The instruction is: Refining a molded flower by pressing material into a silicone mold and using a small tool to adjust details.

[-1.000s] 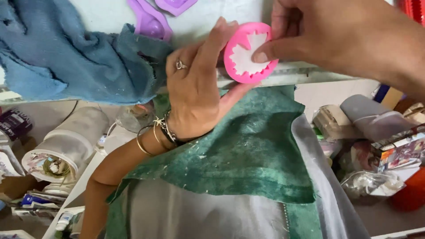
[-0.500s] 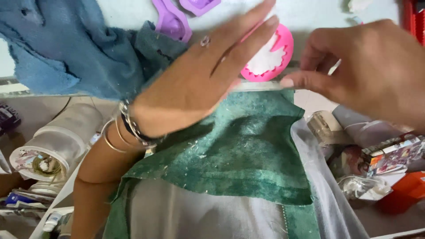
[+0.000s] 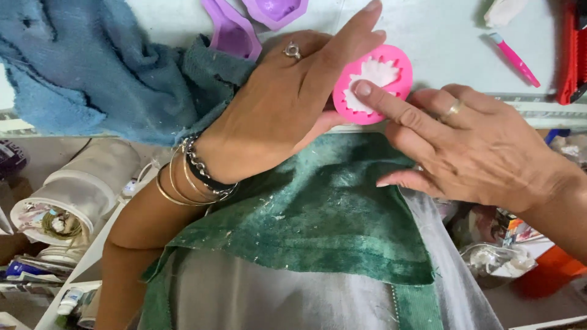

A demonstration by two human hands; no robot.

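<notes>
Pink silicone catches the eye first: a small round mould [image 3: 373, 84] with a jagged white filling lies at the near edge of a pale worktable [image 3: 440, 36], just above the person's lap. The left hand [image 3: 287, 110] rests over the mould's left side, fingers stretched out flat and loosely spread, the thumb tucked under the rim, so it steadies the mould rather than clenching it. A ring with a stone [image 3: 292, 51] sits on one finger, and a stack of gold bangles and a dark chain bracelet [image 3: 192, 174] circles the wrist. The right hand [image 3: 471, 146] comes in from the right with its index finger extended, the fingertip [image 3: 363, 89] pressing onto the white filling; the other fingers are curled loosely and grip nothing. A plain band [image 3: 451, 110] shows on one of them.

Across the lap lies a green cloth [image 3: 318, 226] flecked with white crumbs, over a grey garment. To the left a crumpled blue towel [image 3: 92, 67] covers the table's corner and touches the left hand's wrist side. Behind the left hand are two purple moulds [image 3: 244, 24], well clear of the pink one. On the far right of the table lie a pink-handled tool [image 3: 515, 60] and a red tool [image 3: 575, 55] at the frame's edge. Below the table on the left, a white roll [image 3: 73, 195] rests among clutter.
</notes>
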